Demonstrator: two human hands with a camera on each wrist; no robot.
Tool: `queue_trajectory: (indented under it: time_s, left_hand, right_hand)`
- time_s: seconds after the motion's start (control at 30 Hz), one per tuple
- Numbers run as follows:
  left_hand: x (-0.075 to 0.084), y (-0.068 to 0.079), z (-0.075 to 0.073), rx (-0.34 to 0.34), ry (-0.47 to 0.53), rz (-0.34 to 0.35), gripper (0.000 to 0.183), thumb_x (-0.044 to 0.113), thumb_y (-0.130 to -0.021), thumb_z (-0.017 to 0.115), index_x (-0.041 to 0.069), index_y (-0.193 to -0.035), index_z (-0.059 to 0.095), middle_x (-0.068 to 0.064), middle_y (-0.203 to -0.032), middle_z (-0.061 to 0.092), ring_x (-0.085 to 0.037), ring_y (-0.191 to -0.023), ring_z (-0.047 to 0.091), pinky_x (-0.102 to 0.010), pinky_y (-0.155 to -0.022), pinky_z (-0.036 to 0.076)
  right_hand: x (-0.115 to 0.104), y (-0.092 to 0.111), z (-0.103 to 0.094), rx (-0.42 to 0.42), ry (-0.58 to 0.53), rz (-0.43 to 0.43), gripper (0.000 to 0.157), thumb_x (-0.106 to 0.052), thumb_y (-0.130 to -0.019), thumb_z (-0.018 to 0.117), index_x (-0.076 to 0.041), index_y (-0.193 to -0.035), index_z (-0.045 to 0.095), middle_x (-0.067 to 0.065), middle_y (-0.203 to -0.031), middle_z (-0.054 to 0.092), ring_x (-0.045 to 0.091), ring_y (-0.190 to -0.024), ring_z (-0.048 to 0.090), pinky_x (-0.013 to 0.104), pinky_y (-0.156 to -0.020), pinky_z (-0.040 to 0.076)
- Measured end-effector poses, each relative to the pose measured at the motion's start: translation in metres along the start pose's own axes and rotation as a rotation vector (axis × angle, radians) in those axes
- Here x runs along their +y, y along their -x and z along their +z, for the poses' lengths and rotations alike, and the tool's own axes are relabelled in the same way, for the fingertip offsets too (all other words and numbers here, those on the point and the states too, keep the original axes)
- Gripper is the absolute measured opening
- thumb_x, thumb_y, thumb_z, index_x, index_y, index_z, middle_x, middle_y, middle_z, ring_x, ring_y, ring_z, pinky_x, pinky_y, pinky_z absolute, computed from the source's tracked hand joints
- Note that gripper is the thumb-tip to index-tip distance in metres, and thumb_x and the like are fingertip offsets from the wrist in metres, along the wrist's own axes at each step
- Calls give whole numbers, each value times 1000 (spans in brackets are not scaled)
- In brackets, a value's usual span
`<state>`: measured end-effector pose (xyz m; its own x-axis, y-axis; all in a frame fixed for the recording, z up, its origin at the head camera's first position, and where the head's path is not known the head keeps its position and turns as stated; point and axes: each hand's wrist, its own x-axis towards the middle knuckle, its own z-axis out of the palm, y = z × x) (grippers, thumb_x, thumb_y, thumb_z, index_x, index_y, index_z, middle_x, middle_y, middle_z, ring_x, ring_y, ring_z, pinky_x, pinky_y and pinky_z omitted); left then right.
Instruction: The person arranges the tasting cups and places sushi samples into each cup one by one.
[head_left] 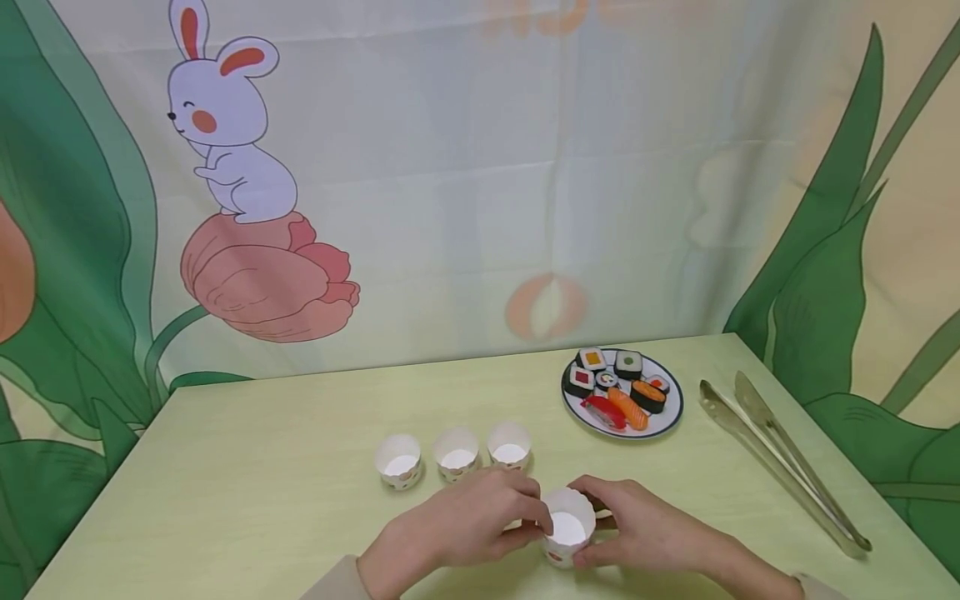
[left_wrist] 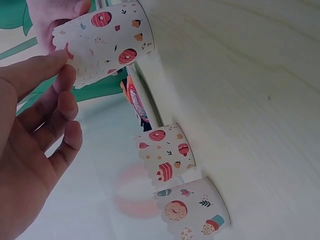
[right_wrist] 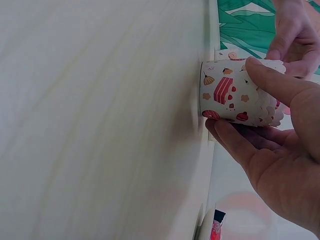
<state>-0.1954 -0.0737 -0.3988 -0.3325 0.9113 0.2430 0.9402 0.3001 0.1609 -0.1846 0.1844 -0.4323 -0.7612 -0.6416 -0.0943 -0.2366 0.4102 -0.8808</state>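
A white paper baking cup (head_left: 567, 527) with a scalloped rim and printed cakes and donuts stands on the table near its front. Layered scalloped edges show at its rim in the right wrist view, so several cups seem nested. My right hand (head_left: 648, 529) grips its side, thumb and fingers around the wall (right_wrist: 227, 92). At the rim, my left hand (head_left: 487, 517) pinches the paper between thumb and forefinger, its other fingers loosely bent (left_wrist: 37, 120). Behind my left hand, three similar cups stand in a row: left (head_left: 398, 461), middle (head_left: 456, 454) and right (head_left: 509, 447).
A blue-rimmed plate (head_left: 573, 410) of sushi pieces (head_left: 627, 407) sits toward the back right. Metal tongs (head_left: 783, 467) lie along the table's right side. A printed cloth (head_left: 450, 208) with a rabbit and leaves hangs behind the pale green table (head_left: 262, 467).
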Motion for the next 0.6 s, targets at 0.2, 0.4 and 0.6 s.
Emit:
queue_trajectory:
  time_s: [0.2, 0.4, 0.6]
  left_hand:
    - [1, 0, -3, 15, -10, -13, 4, 16, -93, 79, 17, -96, 79, 11, -85, 63, 2, -77, 53, -7, -71, 38]
    - [3, 1, -6, 31, -11, -36, 4, 16, -93, 78, 17, -96, 79, 10, -90, 66, 2, -80, 55, -7, -74, 41]
    - [2, 0, -7, 68, 8, -26, 4, 14, -93, 78, 15, -97, 79, 8, -91, 66, 0, -84, 58, -9, -78, 43]
  right_hand:
    - [1, 0, 0, 3, 0, -7, 55, -22, -85, 87, -12, -131, 58, -2, -124, 65, 23, -116, 62, 35, -96, 54]
    - [1, 0, 0, 2, -5, -15, 54, -22, -85, 87, -13, -130, 58, -2, -124, 65, 22, -114, 63, 34, -96, 54]
    - [0, 1, -1, -4, -24, -7, 54, -20, -85, 87, -12, -129, 58, -1, -124, 65, 21, -115, 63, 35, -96, 53]
